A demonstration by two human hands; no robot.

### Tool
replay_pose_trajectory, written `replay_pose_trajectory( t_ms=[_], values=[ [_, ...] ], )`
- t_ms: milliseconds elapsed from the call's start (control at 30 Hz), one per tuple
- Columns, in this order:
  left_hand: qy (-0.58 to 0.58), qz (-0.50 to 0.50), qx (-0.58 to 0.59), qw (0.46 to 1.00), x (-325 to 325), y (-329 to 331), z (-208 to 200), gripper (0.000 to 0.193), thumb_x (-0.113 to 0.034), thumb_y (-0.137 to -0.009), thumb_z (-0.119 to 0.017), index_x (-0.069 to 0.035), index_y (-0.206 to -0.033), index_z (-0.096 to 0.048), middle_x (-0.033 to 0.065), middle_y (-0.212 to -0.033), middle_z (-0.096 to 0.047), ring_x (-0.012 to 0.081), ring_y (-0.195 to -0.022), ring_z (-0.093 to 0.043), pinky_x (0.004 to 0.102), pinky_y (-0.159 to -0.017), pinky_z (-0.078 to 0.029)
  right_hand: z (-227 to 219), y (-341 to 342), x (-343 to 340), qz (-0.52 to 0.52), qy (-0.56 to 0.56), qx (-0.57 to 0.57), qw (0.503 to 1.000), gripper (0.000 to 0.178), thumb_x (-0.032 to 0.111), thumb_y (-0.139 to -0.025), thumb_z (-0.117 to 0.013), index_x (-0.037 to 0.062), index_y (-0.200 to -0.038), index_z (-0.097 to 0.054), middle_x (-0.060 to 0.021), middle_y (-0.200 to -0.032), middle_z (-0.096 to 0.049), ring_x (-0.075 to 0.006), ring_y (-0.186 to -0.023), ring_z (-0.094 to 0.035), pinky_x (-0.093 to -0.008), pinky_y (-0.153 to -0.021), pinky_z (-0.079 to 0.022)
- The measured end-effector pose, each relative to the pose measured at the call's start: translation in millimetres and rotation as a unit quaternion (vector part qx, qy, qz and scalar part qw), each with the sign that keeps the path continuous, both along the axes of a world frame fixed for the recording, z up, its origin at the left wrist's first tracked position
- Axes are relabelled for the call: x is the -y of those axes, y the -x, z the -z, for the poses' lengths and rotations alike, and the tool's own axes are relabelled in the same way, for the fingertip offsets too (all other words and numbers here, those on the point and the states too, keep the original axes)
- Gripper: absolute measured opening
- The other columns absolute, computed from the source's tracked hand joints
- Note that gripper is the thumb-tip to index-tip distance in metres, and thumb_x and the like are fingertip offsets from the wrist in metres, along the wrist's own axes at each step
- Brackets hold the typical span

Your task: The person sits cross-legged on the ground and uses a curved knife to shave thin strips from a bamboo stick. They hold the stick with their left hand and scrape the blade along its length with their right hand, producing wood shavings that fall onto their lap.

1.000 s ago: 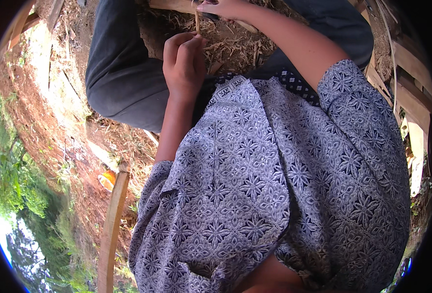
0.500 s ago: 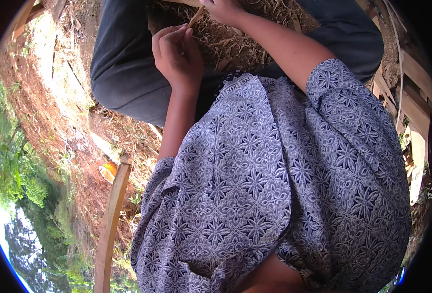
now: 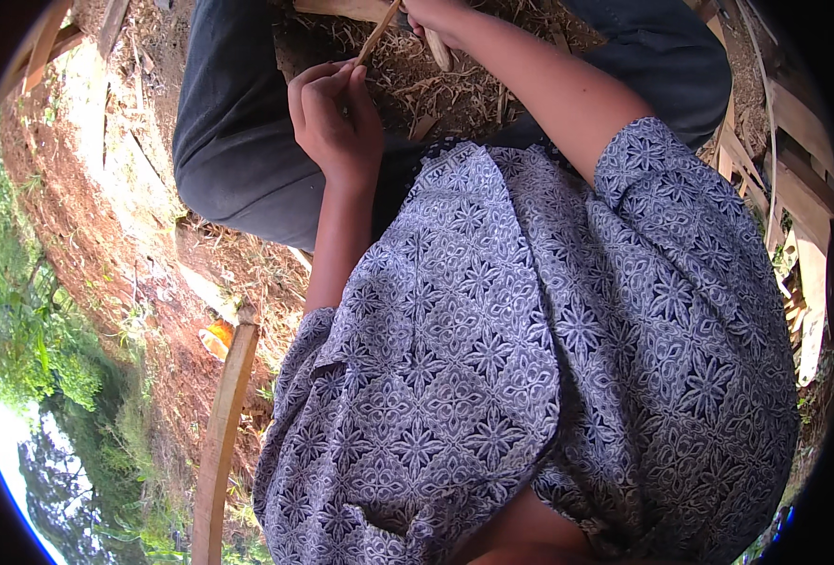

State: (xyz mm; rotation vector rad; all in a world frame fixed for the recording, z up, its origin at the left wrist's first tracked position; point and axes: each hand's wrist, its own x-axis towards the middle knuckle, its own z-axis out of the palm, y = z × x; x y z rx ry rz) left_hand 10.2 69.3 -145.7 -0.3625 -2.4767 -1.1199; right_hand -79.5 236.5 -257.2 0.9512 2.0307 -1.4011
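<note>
Between the thumb and fingertips of my left hand (image 3: 337, 118) is one end of a thin wooden strip (image 3: 376, 35). The strip slants up and right to my right hand (image 3: 438, 21), at the top edge of the view. My right hand is closed around a pale wooden handle (image 3: 438, 51), whose rounded end sticks out below the fingers. What the handle belongs to is hidden by the hand and the picture's edge. Both hands are above the ground between my bent legs in dark trousers (image 3: 238, 132).
Behind the strip lies a pale piece of wood (image 3: 341, 8). Curled wood shavings (image 3: 473, 89) cover the soil between my legs. A wooden post (image 3: 221, 433) rises at left, by an orange object (image 3: 216, 338). Planks (image 3: 806, 202) are piled at right.
The wooden strip shows more of its length now and stands steeper. My left hand has shifted slightly left and down. The handle under my right hand has swung into plain view.
</note>
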Motion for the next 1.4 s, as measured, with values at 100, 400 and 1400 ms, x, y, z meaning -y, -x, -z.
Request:
replay_pose_trajectory(
  t_ms=[100,400,1400],
  values=[
    [0.031,0.01,-0.029,0.999,2,0,-11,0.015,0.0,-0.094,-0.072,-0.002,-0.093,-0.057,0.0133,-0.097,-0.066,0.0208,-0.082,-0.07,0.0303,-0.066,-0.06,-6,10,7,0.057,0.07,0.002,0.996,0.048,0.041,-0.103,-0.05,-0.0026,-0.092,-0.067,-0.0156,-0.069,-0.065,-0.032,-0.065,-0.065,-0.0493,-0.071,-0.053],
    [0.043,-0.008,-0.081,0.996,25,0,-49,0.024,-0.005,-0.084,-0.084,-0.008,-0.092,-0.061,0.0093,-0.095,-0.07,0.0209,-0.082,-0.069,0.0296,-0.066,-0.058,50,17,-75,-0.104,-0.2,-0.035,0.974,0.09,0.052,-0.092,-0.068,0.0001,-0.157,-0.032,-0.0277,-0.146,-0.052,-0.0369,-0.129,-0.058,-0.0491,-0.104,-0.05],
    [0.04,0.029,-0.024,0.998,18,-2,-8,0.025,-0.003,-0.08,-0.087,-0.01,-0.089,-0.064,0.0073,-0.091,-0.071,0.0225,-0.076,-0.069,0.0334,-0.062,-0.055,-155,-58,-25,-0.452,0.016,-0.194,0.87,0.023,0.029,-0.107,-0.054,0.0095,-0.118,-0.062,-0.011,-0.096,-0.071,-0.0248,-0.086,-0.07,-0.0404,-0.078,-0.052]
  ],
)
